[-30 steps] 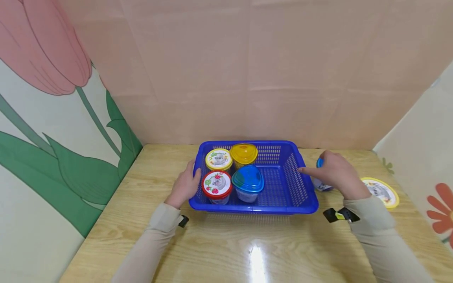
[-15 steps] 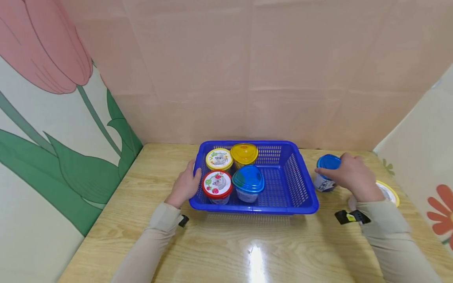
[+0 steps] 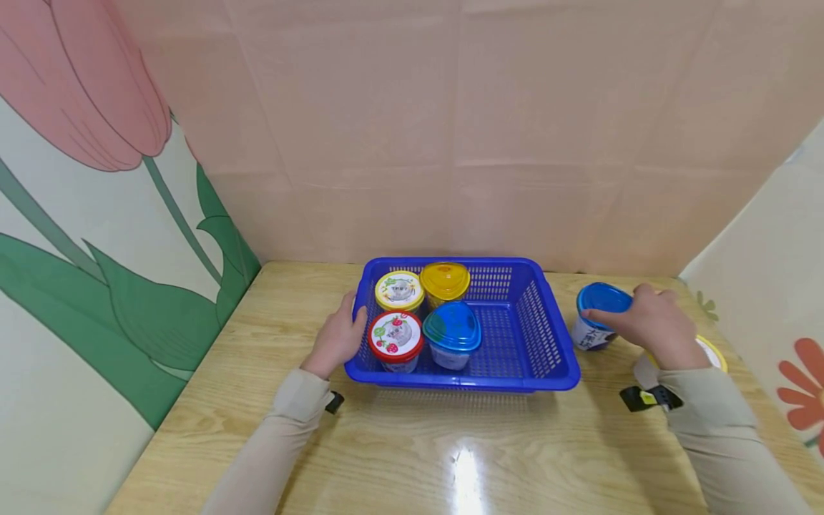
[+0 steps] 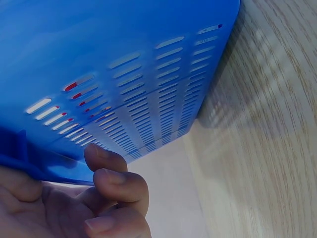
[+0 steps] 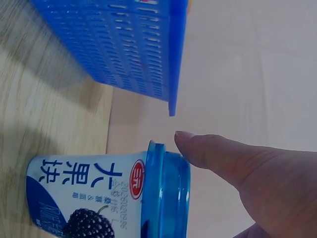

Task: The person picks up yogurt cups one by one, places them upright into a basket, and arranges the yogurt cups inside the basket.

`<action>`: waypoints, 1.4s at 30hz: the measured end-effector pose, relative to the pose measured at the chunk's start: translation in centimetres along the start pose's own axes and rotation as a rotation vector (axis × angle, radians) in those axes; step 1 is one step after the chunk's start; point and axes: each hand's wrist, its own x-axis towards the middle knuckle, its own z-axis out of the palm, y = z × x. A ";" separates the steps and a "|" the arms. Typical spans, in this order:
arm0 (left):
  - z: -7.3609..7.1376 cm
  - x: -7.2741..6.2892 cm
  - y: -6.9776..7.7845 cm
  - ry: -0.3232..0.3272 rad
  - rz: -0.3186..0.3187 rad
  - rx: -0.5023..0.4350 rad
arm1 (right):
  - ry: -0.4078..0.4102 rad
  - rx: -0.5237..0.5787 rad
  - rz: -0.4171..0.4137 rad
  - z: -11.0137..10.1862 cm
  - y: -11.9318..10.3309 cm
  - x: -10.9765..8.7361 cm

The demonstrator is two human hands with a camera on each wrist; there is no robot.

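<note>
Left hand (image 3: 337,335): grasping the blue basket (image 3: 515,383) at its left rim, thumb over the top and fingers curled beneath. Right hand (image 3: 656,325): thumb straight out at the lid of the blackberry cup (image 3: 594,336), which stands on the table (image 3: 386,443) just right of the basket. Its remaining fingers are hidden; whether they clasp the cup cannot be told. Left palm cut off at the lower edge of its wrist view. A yellow-rimmed cup (image 3: 712,351), far right, is partly hidden behind the right wrist.

Basket contents, left half: white-and-yellow-lidded cup (image 3: 399,288) far left, amber-lidded cup (image 3: 445,280) beside it, red-rimmed cup (image 3: 394,335) near left, blue-domed cup (image 3: 452,330) to its right. All four lidded.
</note>
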 end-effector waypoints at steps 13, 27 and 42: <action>0.1 0.1 -0.2 0.007 0.000 0.003 | -0.016 -0.016 -0.014 0.5 0.9 0.7; 0.0 0.0 0.0 -0.001 -0.004 0.011 | -0.004 0.006 -0.006 0.8 0.9 0.7; 0.0 0.1 0.0 -0.028 -0.020 -0.010 | 0.012 0.005 -0.016 1.1 0.9 0.8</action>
